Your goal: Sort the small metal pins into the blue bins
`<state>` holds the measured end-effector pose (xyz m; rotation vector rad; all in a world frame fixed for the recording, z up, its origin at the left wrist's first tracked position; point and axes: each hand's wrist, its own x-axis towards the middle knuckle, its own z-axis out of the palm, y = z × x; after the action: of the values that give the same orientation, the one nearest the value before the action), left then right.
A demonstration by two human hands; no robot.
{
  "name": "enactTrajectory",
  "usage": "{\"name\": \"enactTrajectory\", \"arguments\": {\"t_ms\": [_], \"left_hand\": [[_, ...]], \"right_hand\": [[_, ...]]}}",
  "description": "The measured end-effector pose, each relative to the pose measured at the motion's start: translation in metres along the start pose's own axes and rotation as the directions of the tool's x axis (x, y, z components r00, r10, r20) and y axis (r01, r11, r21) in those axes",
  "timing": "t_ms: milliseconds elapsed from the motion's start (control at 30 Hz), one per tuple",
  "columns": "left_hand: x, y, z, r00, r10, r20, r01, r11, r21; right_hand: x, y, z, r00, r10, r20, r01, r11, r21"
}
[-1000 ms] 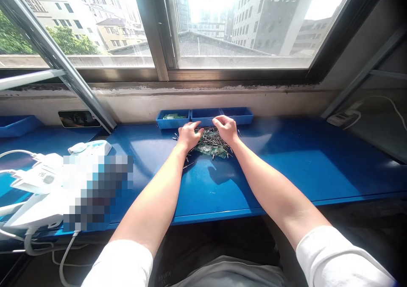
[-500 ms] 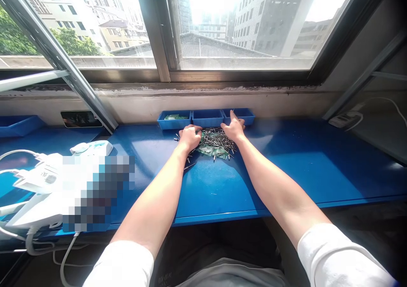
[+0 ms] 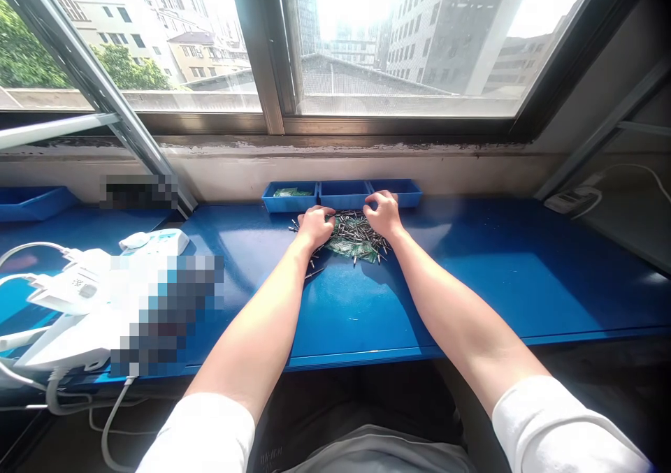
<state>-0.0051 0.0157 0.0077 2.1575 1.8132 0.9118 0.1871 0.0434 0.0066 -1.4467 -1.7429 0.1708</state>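
A pile of thin, dark metal pin-like pieces [image 3: 357, 228] lies mid-table with green, clear-looking plastic packets [image 3: 352, 249] among and under it. My left hand [image 3: 315, 226] rests at the pile's left edge, fingers curled in toward the pieces. Over the pile's right side is my right hand [image 3: 384, 214], its fingers bent together in front of the right-hand blue bin [image 3: 407, 192]. Whatever either hand pinches is too small to make out. Behind the pile, the middle bin [image 3: 343, 195] adjoins the left bin [image 3: 270, 200], which contains green packets.
White power strips with plugs and cables [image 3: 78, 284] occupy the table's left side, near a blurred-out patch. A metal shelf post [image 3: 152, 155] rises at the left. Another blue tray [image 3: 36, 211] sits far left. A white adapter [image 3: 571, 200] lies at the back right.
My right hand has drawn down slightly from the right bin, its raised index finger now bent toward the pile. The left hand stays at the pile's left edge. The view has shifted slightly.
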Motion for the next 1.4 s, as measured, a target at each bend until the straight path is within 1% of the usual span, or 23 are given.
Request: {"name": "enactTrajectory", "arguments": {"t_ms": [67,167,267,367,567,700,767,833,933,967,1033,1100,1167,1300,1400], "left_hand": [[0.000,0.000,0.001,1.000,0.001,-0.002,-0.001,1.000,0.008],[0.001,-0.001,0.002,1.000,0.008,-0.014,-0.008,1.000,0.011],[0.002,-0.001,0.003,1.000,0.012,-0.018,-0.012,1.000,0.005],[0.002,-0.002,0.004,1.000,0.014,-0.015,-0.014,1.000,0.005],[0.002,-0.002,0.004,1.000,0.020,-0.021,-0.020,1.000,0.008],[0.001,0.000,0.002,0.999,0.034,-0.031,-0.034,0.999,-0.015],[0.000,0.002,0.002,0.995,0.081,-0.063,-0.084,0.995,-0.048],[0.000,0.002,0.003,0.983,0.164,-0.079,-0.172,0.980,-0.105],[0.000,0.002,0.006,0.961,0.276,-0.028,-0.275,0.934,-0.229],[0.000,0.001,0.007,0.955,0.296,-0.013,-0.289,0.920,-0.263],[0.000,0.000,0.008,0.949,0.315,-0.016,-0.305,0.904,-0.299],[0.001,0.000,0.008,0.946,0.321,-0.043,-0.318,0.899,-0.301],[0.001,0.000,0.007,0.946,0.320,-0.055,-0.322,0.902,-0.287],[0.001,0.001,0.005,0.951,0.302,-0.067,-0.309,0.917,-0.254],[0.000,0.002,0.005,0.957,0.283,-0.069,-0.291,0.921,-0.258]], "right_hand": [[0.000,-0.001,0.001,0.999,-0.034,0.007,0.034,0.999,-0.016],[-0.001,-0.001,0.001,0.990,-0.049,0.133,0.055,0.998,-0.043],[-0.003,0.000,0.001,0.964,-0.040,0.261,0.065,0.994,-0.089],[-0.005,0.000,0.000,0.951,-0.032,0.307,0.062,0.994,-0.088],[-0.005,0.000,0.000,0.960,-0.024,0.278,0.047,0.996,-0.077],[-0.004,0.001,0.003,0.972,-0.083,0.221,0.096,0.994,-0.049],[-0.004,-0.002,0.004,0.973,-0.122,0.195,0.130,0.991,-0.030],[-0.004,-0.006,0.006,0.970,-0.160,0.183,0.166,0.986,-0.018],[-0.006,-0.014,0.007,0.960,-0.220,0.172,0.224,0.975,-0.003],[-0.007,-0.017,0.008,0.957,-0.237,0.165,0.240,0.971,0.005],[-0.008,-0.020,0.009,0.955,-0.254,0.153,0.252,0.967,0.029],[-0.010,-0.022,0.010,0.961,-0.240,0.139,0.231,0.970,0.081],[-0.012,-0.024,0.010,0.971,-0.206,0.119,0.182,0.966,0.183],[-0.015,-0.028,0.008,0.979,-0.165,0.117,0.101,0.898,0.428],[-0.016,-0.029,0.005,0.977,-0.158,0.142,0.063,0.855,0.515]]}}
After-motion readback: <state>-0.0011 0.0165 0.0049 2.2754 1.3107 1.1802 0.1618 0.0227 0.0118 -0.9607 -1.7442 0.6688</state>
